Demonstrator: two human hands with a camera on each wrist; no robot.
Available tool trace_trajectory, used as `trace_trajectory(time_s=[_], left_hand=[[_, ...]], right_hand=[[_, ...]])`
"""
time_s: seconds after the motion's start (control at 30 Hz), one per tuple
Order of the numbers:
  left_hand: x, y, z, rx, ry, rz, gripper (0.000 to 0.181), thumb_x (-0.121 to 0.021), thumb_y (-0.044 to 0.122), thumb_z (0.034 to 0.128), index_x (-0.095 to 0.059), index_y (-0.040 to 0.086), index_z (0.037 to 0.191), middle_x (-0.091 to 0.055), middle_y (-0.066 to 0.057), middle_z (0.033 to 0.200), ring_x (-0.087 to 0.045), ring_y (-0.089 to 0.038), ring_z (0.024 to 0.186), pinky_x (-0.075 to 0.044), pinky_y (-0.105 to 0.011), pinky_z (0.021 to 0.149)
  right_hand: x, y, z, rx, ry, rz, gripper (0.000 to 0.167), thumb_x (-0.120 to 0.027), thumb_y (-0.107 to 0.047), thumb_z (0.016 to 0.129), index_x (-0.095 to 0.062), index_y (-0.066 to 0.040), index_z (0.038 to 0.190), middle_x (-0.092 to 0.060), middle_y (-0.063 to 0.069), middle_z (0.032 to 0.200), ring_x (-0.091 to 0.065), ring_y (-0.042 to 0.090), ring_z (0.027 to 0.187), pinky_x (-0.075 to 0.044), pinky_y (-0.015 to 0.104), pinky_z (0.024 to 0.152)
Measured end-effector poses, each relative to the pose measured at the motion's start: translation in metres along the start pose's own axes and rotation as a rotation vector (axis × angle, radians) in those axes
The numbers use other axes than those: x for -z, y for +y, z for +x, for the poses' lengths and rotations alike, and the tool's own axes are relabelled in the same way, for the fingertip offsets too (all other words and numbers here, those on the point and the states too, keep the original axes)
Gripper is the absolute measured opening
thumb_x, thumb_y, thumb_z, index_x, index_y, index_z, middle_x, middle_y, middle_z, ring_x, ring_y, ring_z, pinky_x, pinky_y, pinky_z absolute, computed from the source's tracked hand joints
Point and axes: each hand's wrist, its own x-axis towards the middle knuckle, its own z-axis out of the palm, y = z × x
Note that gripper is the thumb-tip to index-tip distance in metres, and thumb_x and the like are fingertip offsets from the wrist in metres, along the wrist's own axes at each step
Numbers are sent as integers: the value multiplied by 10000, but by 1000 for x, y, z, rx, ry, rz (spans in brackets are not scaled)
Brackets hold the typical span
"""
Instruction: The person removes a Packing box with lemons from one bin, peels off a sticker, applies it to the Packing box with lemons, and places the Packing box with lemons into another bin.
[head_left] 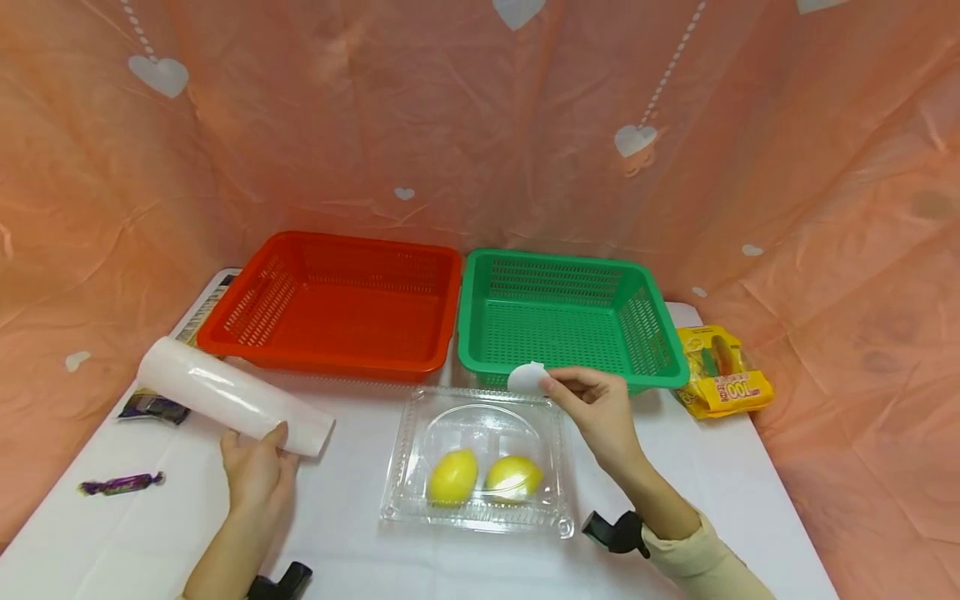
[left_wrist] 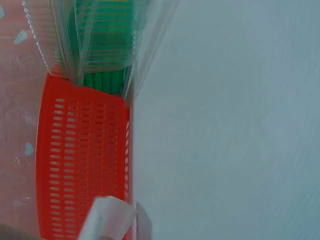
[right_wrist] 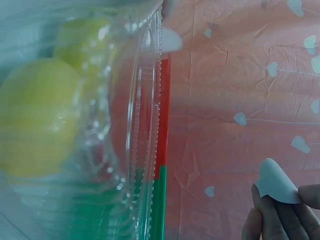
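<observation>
My left hand (head_left: 255,471) grips the lower right part of a thick, glossy white roll (head_left: 232,396), which lies slantwise at the left. In the left wrist view one end of the roll (left_wrist: 107,217) shows at the bottom. Between thumb and fingers, my right hand (head_left: 596,408) pinches a small white rounded paper piece (head_left: 528,379) above the far right corner of a clear plastic clamshell box (head_left: 487,521). Two yellow lemons (head_left: 453,477) are inside the box, its lid over them. The right wrist view shows the paper piece (right_wrist: 276,182) curling from the fingertips.
A red basket (head_left: 330,362) and a green basket (head_left: 573,379) stand side by side behind the box. Right of them lies a yellow packet (head_left: 723,379). At the left are a purple wrapped candy (head_left: 122,484) and a dark packet (head_left: 153,408), partly under the roll.
</observation>
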Motion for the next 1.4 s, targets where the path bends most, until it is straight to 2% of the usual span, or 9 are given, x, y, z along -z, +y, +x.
trace_trajectory(time_s=[0.27,0.43,0.53,0.67,0.77,0.9,1.03,1.2,1.4], left_hand=[[-2,3,-7,-10,137,210,926,-463,-15,998,282,152,1522,225,-71,1621,81,-77,1468,-65,-193,1161],[-15,-1,-28,-230,87,275,786,-496,-130,925,-133,108,1580,-77,-83,1616,-47,-133,1483,-181,-181,1159],[-36,-6,-45,-367,-126,309,492,-513,-195,891,-543,34,1326,-506,-47,1343,-378,-150,1315,-360,-184,1061],[-67,-12,-68,-407,-606,517,226,-566,-109,932,-685,-14,1099,-684,-91,1090,-586,-172,1139,-438,-238,1007],[-88,-16,-79,-297,-980,585,239,-540,27,1001,-665,-15,1200,-679,-141,1181,-587,-213,1188,-395,-393,1080],[-112,-23,-88,-50,-1208,612,369,-465,174,1061,-564,54,1395,-600,-98,1368,-472,-249,1333,-236,-590,1145],[-127,-30,-90,40,-1158,619,412,-481,254,1063,-528,80,1434,-590,-66,1389,-421,-238,1378,-183,-600,1166],[-132,-38,-88,24,-992,593,405,-578,213,1016,-579,-48,1326,-652,-129,1270,-534,-276,1254,-324,-529,1124],[-128,-41,-84,21,-947,561,351,-649,78,950,-593,-121,1234,-683,-155,1109,-623,-249,1043,-475,-374,987]], right_hand=[[2,3,-1,-11,22,-29,144,-653,122,876,-640,229,972,-724,-65,840,-667,71,769,-557,206,711],[3,4,-2,-23,43,-48,143,-654,117,879,-644,223,975,-723,-71,837,-669,71,774,-557,207,716],[3,4,-2,-20,48,-48,140,-651,122,877,-643,225,972,-721,-73,836,-666,72,770,-552,197,711],[0,4,-3,-4,39,-50,136,-656,124,873,-648,219,969,-722,-76,848,-667,92,763,-548,193,698],[-3,4,-3,14,27,-55,126,-664,120,870,-660,205,962,-722,-76,856,-668,102,755,-543,192,687],[-7,4,-4,55,13,-68,106,-672,109,871,-680,174,954,-723,-65,873,-674,102,777,-546,201,710],[-12,5,-6,175,-58,-133,128,-683,112,865,-714,100,988,-744,14,977,-692,150,925,-547,257,842],[-19,7,-8,366,-247,-262,309,-755,82,821,-725,-11,1114,-606,154,1341,-557,294,1237,-466,341,1006],[-22,8,-11,442,-302,-326,379,-799,61,777,-725,-39,1136,-514,178,1403,-490,306,1283,-430,365,1027]])
